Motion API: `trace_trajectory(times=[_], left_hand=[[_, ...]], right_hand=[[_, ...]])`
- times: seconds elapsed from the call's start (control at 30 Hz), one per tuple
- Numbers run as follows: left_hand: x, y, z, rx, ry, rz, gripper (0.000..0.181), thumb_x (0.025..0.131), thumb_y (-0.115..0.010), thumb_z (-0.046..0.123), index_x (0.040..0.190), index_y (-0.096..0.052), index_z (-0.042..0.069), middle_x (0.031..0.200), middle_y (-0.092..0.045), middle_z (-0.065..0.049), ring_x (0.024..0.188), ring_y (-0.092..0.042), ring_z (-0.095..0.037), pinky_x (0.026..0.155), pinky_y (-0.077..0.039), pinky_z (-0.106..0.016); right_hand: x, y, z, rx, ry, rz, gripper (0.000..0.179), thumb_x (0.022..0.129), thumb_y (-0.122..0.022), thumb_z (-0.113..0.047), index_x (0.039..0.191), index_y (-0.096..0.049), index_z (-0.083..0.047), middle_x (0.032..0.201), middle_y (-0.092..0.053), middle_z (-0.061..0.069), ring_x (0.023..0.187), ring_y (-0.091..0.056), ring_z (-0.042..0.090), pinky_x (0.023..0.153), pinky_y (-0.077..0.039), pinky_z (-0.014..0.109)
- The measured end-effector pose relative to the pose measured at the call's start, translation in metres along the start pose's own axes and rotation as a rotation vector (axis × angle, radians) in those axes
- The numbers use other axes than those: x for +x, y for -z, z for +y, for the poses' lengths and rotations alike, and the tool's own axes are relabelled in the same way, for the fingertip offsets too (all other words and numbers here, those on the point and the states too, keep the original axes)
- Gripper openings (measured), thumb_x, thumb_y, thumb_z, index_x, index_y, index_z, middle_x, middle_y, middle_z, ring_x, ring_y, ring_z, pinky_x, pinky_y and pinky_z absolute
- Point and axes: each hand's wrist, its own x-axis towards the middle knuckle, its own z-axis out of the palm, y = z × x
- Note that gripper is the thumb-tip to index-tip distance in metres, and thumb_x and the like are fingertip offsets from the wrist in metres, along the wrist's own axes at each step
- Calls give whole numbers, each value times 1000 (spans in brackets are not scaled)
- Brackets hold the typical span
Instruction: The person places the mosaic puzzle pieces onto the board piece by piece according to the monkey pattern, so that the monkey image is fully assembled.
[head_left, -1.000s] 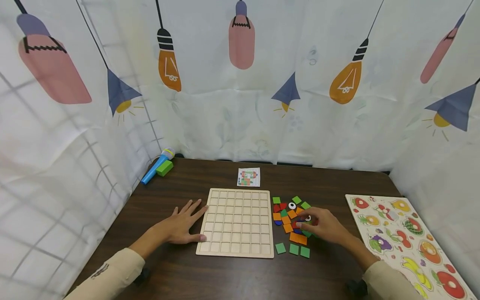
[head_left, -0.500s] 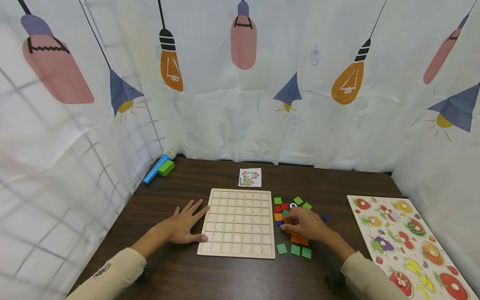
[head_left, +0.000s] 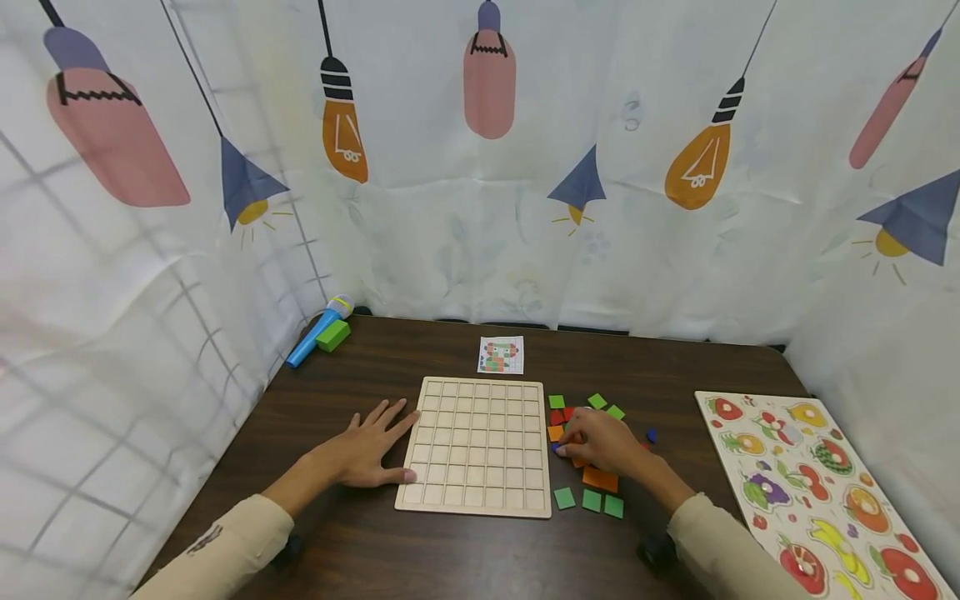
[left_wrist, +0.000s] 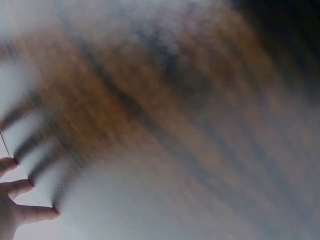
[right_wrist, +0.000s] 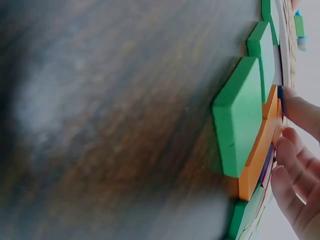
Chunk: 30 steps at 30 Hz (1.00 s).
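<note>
A pale wooden grid board (head_left: 474, 446) lies in the middle of the table. My left hand (head_left: 371, 450) rests beside it with fingers spread, fingertips and thumb on its left edge; the left wrist view shows this hand (left_wrist: 20, 207) only at its corner. To the right of the board, my right hand (head_left: 603, 440) reaches over a pile of coloured tiles with fingers bent. Its thumb and fingertips pinch a small blue tile (head_left: 556, 447); in the right wrist view the thumb is against this blue tile (right_wrist: 281, 100). Part of the pile is hidden under the hand.
Green tiles (head_left: 591, 500) and an orange tile (head_left: 601, 479) lie nearer me; another blue tile (head_left: 651, 435) sits apart. Behind the board is a pattern card (head_left: 501, 355). A fruit puzzle board (head_left: 813, 475) lies right, a toy microphone (head_left: 318, 333) and green block (head_left: 333, 335) far left.
My right hand has moved left across the pile to the blue tile next to the board. Another blue tile now lies apart on the right. My left hand stays put.
</note>
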Motion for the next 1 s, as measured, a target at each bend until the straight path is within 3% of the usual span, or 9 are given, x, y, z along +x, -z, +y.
trace_trajectory(times=[0.2,0.47,1.0], left_hand=[[0,2,0,0,6,-15,98,89,-56,72,161,-22,16,165,-17,-24,149,-18,-54,101,-23,-83],[1,4,-1,-3,7,-31,100,87,-58,73,162,-21,17,166,-16,-23,149,-18,-53,102,-22,-83],[4,5,-2,-32,8,-61,104,84,-61,74,162,-19,18,166,-14,-24,149,-15,-55,102,-20,-84]], right_hand=[[2,0,-1,18,32,3,12,88,-78,-30,95,-81,-21,85,-56,-11,70,-45,3,59,-39,21],[3,3,-2,24,40,-59,20,90,-76,-28,107,-81,-19,89,-54,-11,71,-44,4,61,-38,21],[4,3,-6,28,74,-180,3,94,-72,-20,95,-69,-21,94,-59,-10,82,-52,5,77,-51,26]])
